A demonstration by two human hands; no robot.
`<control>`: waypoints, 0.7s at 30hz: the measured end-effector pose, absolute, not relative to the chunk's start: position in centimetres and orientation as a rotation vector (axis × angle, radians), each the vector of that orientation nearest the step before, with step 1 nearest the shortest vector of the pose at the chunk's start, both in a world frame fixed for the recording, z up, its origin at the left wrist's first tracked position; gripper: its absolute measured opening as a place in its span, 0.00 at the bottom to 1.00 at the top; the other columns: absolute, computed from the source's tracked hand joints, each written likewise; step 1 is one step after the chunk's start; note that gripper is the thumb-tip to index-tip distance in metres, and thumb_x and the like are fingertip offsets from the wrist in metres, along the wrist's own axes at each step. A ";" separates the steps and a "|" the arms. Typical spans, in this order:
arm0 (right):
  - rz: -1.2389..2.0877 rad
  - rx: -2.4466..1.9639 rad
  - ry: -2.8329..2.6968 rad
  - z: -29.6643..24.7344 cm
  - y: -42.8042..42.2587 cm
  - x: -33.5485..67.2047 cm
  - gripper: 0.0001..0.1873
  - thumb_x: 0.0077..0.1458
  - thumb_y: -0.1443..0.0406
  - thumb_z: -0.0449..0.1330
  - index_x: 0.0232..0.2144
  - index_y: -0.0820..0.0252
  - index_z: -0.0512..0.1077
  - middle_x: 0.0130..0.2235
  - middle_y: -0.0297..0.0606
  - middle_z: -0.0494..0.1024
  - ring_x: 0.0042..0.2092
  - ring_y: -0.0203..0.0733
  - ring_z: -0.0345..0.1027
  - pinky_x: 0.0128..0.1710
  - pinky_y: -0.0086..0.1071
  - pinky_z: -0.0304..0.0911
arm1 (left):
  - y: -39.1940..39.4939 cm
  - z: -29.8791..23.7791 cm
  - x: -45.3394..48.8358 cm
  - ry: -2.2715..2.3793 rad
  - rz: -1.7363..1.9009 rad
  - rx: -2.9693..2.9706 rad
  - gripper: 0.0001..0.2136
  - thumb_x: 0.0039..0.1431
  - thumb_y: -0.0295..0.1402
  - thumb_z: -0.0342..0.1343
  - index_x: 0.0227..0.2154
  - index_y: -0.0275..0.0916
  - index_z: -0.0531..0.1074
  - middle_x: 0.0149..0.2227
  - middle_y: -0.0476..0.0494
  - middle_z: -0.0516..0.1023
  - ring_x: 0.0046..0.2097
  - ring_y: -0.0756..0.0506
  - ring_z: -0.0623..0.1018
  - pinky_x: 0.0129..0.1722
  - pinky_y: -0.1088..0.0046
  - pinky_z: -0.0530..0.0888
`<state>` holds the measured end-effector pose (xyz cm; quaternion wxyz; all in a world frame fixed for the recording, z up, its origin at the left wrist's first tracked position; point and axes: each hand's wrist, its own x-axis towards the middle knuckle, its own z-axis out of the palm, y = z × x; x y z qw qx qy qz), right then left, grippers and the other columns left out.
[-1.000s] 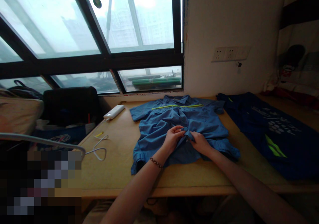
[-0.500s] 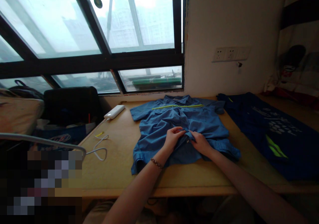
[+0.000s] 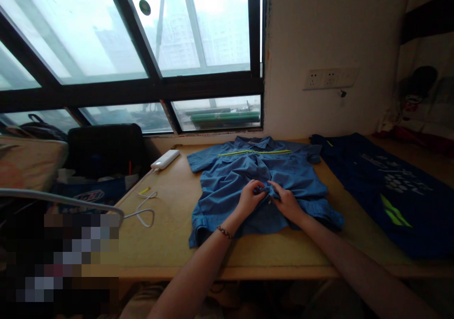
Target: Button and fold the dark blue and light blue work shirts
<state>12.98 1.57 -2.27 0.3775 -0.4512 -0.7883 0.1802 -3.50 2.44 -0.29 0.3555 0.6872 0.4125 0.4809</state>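
Note:
A blue short-sleeved shirt [image 3: 227, 186] with a yellow-green stripe across the chest lies front up on the table [image 3: 170, 243], its collar toward the window. My left hand [image 3: 251, 197] pinches the fabric at the shirt's front opening, low on the middle. Close beside it, my right hand [image 3: 283, 201] grips the facing edge with thumb and fingers. Cloth is bunched and slightly raised between the two hands. A small pale spot shows under the right fingers; whether it is a button I cannot tell.
Dark blue clothing [image 3: 376, 186] with a lime patch and pale print lies to the right. On the left are a white power bank [image 3: 165, 159] and a white cable [image 3: 144, 217]. A window [image 3: 209, 30] and a wall socket panel [image 3: 330, 78] stand behind.
My fingers have shifted slightly on the shirt's front edges, the right index finger now stretched further forward. The whole view has moved a little; the shirt lies as before.

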 end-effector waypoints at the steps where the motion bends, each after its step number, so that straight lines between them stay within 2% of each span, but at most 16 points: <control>1: 0.437 -1.158 -1.996 -2.1 1.5 13.0 0.21 0.46 0.74 0.50 0.44 0.59 0.66 0.37 0.40 0.73 0.41 0.43 0.67 0.42 0.35 0.61 | 2.3 -0.1 -3.4 1.054 1.259 1.784 0.04 0.45 0.29 0.58 0.27 0.39 0.73 0.30 0.47 0.70 0.33 0.49 0.69 0.31 0.77 0.64; 4: 0.315 -1.156 -1.895 -1.2 1.3 13.1 0.13 0.43 0.75 0.50 0.31 0.59 0.67 0.35 0.40 0.71 0.41 0.43 0.64 0.43 0.35 0.60 | 1.8 0.4 -3.2 1.007 1.314 1.777 0.04 0.46 0.30 0.58 0.28 0.39 0.73 0.35 0.45 0.71 0.39 0.46 0.69 0.38 0.75 0.65; 6: 0.274 -1.113 -1.829 -0.7 1.1 13.2 0.12 0.43 0.73 0.53 0.34 0.59 0.66 0.40 0.42 0.68 0.44 0.44 0.62 0.44 0.37 0.59 | 1.6 0.6 -3.0 0.993 1.304 1.759 0.05 0.47 0.31 0.57 0.30 0.39 0.73 0.35 0.45 0.72 0.39 0.46 0.69 0.40 0.74 0.65; 9: 0.376 -1.013 -1.856 -0.3 1.0 13.2 0.17 0.46 0.67 0.56 0.41 0.58 0.63 0.44 0.42 0.65 0.44 0.43 0.62 0.44 0.35 0.59 | 1.5 0.6 -2.9 1.012 1.255 1.736 0.05 0.50 0.32 0.55 0.30 0.39 0.72 0.31 0.47 0.72 0.34 0.48 0.70 0.36 0.75 0.65; 12: 0.512 -1.020 -1.885 -0.7 1.4 13.1 0.13 0.49 0.63 0.56 0.39 0.59 0.64 0.39 0.40 0.68 0.39 0.40 0.64 0.40 0.32 0.60 | 1.7 0.1 -3.0 1.034 1.271 1.736 0.03 0.50 0.31 0.54 0.28 0.38 0.71 0.28 0.48 0.71 0.31 0.49 0.69 0.32 0.77 0.65; 14: 0.575 -1.060 -1.879 -1.2 1.8 13.1 0.10 0.49 0.63 0.56 0.35 0.60 0.65 0.35 0.37 0.70 0.36 0.39 0.64 0.37 0.30 0.60 | 1.9 -0.2 -3.1 1.029 1.280 1.752 0.03 0.49 0.29 0.54 0.29 0.38 0.70 0.28 0.49 0.71 0.31 0.50 0.69 0.32 0.77 0.65; 18: 0.594 -1.088 -1.938 -1.6 2.0 13.1 0.05 0.46 0.70 0.52 0.30 0.60 0.63 0.28 0.32 0.69 0.31 0.36 0.64 0.31 0.27 0.57 | 2.0 -0.7 -3.0 1.010 1.237 1.834 0.08 0.49 0.25 0.51 0.33 0.39 0.70 0.32 0.47 0.73 0.34 0.48 0.71 0.35 0.75 0.66; 21: 0.536 -1.139 -1.950 -1.7 1.6 12.9 0.02 0.49 0.69 0.49 0.28 0.59 0.61 0.24 0.31 0.67 0.28 0.36 0.63 0.28 0.27 0.54 | 1.8 -0.8 -3.0 1.009 1.219 1.935 0.11 0.52 0.24 0.48 0.37 0.40 0.70 0.35 0.45 0.74 0.36 0.47 0.72 0.38 0.73 0.67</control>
